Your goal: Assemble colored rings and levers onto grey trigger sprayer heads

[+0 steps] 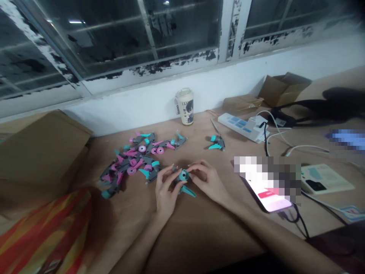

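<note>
Both hands meet over the middle of the table at one trigger spray head (184, 175), grey with a teal collar and a teal trigger. My left hand (167, 188) grips its grey body from the left, fingers closed round it. From the right, the thumb and fingertips of my right hand (209, 179) pinch the rim of the teal collar, whose round opening faces me. To the left lies a loose pile of spray heads (134, 158), grey with pink or teal parts. Another teal and grey spray head (218, 142) lies apart, beyond my right hand.
A lidded paper cup (186, 106) stands by the wall. At the right are a power strip (242, 127), a lit phone (265, 186), cables and small cardboard boxes (285, 89). A large carton (40, 156) and a red-yellow bag (54, 236) take up the left side.
</note>
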Demonstrator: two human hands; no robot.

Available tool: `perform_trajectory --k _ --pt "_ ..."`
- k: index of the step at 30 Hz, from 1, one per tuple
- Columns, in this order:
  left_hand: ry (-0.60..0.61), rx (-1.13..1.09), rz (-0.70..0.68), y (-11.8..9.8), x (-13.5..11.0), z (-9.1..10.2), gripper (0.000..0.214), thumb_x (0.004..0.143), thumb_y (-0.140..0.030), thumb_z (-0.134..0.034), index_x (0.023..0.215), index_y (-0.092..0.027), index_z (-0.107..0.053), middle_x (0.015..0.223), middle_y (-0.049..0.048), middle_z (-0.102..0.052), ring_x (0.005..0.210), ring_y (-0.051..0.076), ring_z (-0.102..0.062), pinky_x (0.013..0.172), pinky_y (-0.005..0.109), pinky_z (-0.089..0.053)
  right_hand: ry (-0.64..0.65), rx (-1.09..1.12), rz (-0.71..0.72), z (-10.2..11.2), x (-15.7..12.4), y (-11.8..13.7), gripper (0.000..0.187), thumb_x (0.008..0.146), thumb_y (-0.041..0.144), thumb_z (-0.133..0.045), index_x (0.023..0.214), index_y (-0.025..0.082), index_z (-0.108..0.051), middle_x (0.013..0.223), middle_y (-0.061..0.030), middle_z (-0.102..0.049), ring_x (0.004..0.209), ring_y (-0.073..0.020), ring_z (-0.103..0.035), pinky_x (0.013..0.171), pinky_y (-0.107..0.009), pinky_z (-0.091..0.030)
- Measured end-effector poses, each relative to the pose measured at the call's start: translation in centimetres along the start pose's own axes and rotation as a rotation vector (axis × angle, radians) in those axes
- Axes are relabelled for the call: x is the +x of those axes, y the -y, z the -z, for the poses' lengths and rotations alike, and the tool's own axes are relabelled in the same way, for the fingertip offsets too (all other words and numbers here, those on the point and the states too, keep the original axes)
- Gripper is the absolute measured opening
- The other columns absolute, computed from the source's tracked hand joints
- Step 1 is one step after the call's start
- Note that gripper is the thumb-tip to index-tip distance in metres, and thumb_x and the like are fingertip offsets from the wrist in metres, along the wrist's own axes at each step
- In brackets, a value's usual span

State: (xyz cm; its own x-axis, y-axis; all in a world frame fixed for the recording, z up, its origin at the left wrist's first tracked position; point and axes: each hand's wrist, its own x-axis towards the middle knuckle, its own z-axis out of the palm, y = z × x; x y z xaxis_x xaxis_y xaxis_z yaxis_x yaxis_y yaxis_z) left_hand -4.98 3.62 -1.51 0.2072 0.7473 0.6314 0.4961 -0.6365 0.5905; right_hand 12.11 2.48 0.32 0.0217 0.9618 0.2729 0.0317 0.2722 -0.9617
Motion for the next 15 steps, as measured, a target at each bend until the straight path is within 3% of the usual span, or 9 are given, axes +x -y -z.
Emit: perform_trajectory --k 4,15 --pt "0.0 0.001 0.002 0.24 -0.08 0.0 0.031 0.08 -0.018 -0.063 0.11 -0.027 -0.062 0.118 0.0051 -0.048 0.104 0.02 -0.057 0.092 0.041 -0.049 0.005 -0.271 0.187 -0.24 -0.39 0.0 0.024 0.075 0.008 -0.056 0.091 0.023 -0.068 0.094 -0.0047 -0.057 0.094 -0.0179 -0.056 0.087 -0.034 -0.044" --pt "0.029 0.075 -0.083 -0.02 0.11 0.16 0.033 0.081 -0.014 -0.061 0.112 -0.028 -0.06 0.117 0.0051 -0.046 0.105 0.02 -0.055 0.091 0.039 -0.051 -0.021 -0.428 0.275 -0.21 -0.45 -0.27 0.023 0.077 0.009 -0.054 0.089 0.023 -0.067 0.097 -0.0061 -0.06 0.095 -0.0195 -0.057 0.086 -0.038 -0.047"
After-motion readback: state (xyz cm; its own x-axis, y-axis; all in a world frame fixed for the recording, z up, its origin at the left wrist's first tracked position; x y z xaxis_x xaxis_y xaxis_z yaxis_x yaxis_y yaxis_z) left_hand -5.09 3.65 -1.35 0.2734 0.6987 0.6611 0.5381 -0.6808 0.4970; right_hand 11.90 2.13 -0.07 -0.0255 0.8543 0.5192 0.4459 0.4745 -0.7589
